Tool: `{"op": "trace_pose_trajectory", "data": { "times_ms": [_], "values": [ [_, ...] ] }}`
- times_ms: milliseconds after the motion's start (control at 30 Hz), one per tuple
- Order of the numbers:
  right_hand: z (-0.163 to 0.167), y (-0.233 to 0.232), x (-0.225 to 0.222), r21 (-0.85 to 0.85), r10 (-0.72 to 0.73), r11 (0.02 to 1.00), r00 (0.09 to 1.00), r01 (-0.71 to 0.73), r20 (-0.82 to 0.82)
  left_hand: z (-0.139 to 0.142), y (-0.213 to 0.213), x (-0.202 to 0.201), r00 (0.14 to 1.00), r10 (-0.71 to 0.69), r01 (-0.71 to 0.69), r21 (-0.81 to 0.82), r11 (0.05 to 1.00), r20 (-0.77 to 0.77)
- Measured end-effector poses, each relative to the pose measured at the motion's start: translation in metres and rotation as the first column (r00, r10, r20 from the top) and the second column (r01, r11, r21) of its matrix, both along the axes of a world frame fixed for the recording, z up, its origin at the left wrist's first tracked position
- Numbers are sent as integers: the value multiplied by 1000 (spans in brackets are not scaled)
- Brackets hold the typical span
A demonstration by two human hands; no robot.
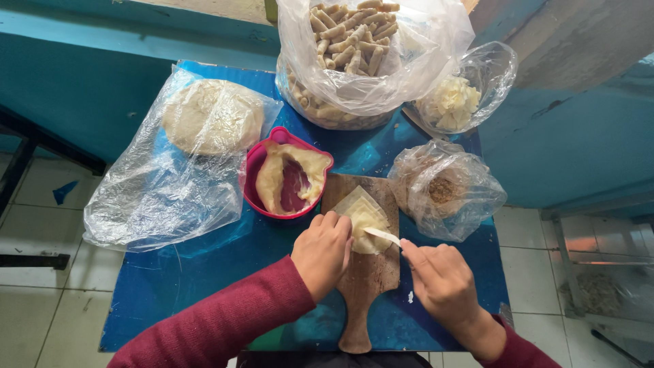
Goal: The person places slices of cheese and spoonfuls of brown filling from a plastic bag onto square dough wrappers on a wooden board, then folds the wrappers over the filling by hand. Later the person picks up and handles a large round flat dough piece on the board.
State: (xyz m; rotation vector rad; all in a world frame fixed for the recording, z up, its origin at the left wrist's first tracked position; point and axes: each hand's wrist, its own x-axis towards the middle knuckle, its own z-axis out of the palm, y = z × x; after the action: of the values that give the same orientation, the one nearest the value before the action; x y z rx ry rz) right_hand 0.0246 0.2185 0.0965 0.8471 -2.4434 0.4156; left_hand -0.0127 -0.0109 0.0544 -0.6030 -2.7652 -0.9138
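Blue walls and pale floor tiles are sitting all around a small blue table [170,286], and almost everything is crowding its top. Biggest is a clear bag of little rolled sticks [354,48] at the back, then a flat round of dough under loose plastic [211,116] on the left. A pink bowl [253,178] is holding soft dough, and two smaller bags are lying on the right — one with pale crumbly bits [451,102], one with brown filling [443,189]. In front, a wooden board [371,272] is carrying a stack of thin dough sheets [361,217]. The left hand [322,251] is curling its fingers down onto the near edge of the stack, pinning it flat. The right hand [441,279] is pinching a thin pale blade [383,236], fingers closed tight around its end, with the tip lying over the top sheet. It looks like the sheet is getting spread or loosened, so the next move is calling for a light, slow stroke — the sheets look thin and easy to tear. The brown bag is sitting just beside the board and crowding the right hand's side.
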Motion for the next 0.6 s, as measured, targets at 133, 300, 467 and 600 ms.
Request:
{"op": "trace_pose_trajectory", "data": {
  "times_ms": [133, 300, 467, 600],
  "values": [
    [-3, 2, 2, 83, 58, 995, 998, -54, -39, -2, 0, 2, 999, 2, -5, 46, 999, 51],
    [-6, 11, 6, 32, 1, 999, 995, 2, -99, -3, 2, 2, 1000, 9, -9, 13, 1000, 22],
    [-5, 52, 11, -50, -482, 872, 839, 486, -253, 0, 1, 3, 998, -37, 37, -7, 999, -53],
    [-14, 74, -11, -74, -622, 782, 768, 618, -155, 2, -2, 4, 977, -110, 108, -20, 994, -183]
  ]
}}
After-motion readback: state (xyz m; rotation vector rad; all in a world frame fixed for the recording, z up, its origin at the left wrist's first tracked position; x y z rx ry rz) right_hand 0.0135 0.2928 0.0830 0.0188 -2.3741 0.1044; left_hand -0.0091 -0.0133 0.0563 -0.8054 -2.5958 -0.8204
